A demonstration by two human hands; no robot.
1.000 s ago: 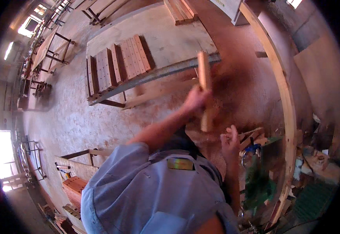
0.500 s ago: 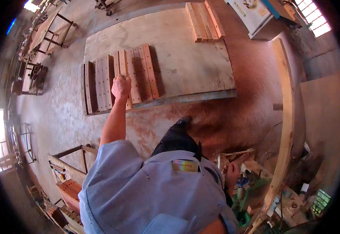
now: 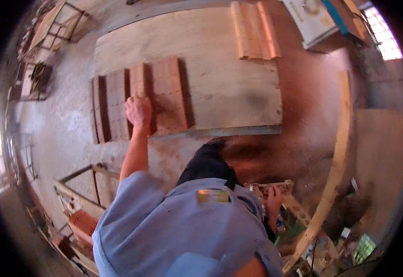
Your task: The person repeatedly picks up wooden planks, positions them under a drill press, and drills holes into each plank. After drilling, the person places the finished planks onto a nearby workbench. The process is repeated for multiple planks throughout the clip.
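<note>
Two close-lying wooden slats (image 3: 138, 82) rest on the board-topped platform (image 3: 229, 87), in a row of similar slats. My left hand (image 3: 138, 111) is closed over their near part; motion blur hides exactly how the fingers grip. Darker slats (image 3: 117, 104) lie just left of it, and a reddish group of slats (image 3: 169, 94) lies to the right, set apart by a dark gap. My right hand (image 3: 273, 201) hangs low at my right side, fingers loosely bent and apart, with nothing visible in it. Behind it is a small wooden frame (image 3: 282, 185).
More slats (image 3: 255, 32) lie at the platform's far right corner. A long timber beam (image 3: 342, 134) stands along my right, beside scattered scraps. A pale cabinet (image 3: 310, 23) is at the far right. An open frame (image 3: 88, 177) and reddish wood pieces (image 3: 82, 225) sit lower left.
My left hand and the slats under it have shifted left, toward the darker slats, widening the gap to the reddish group. My right hand has risen slightly. The head view has moved and blurred.
</note>
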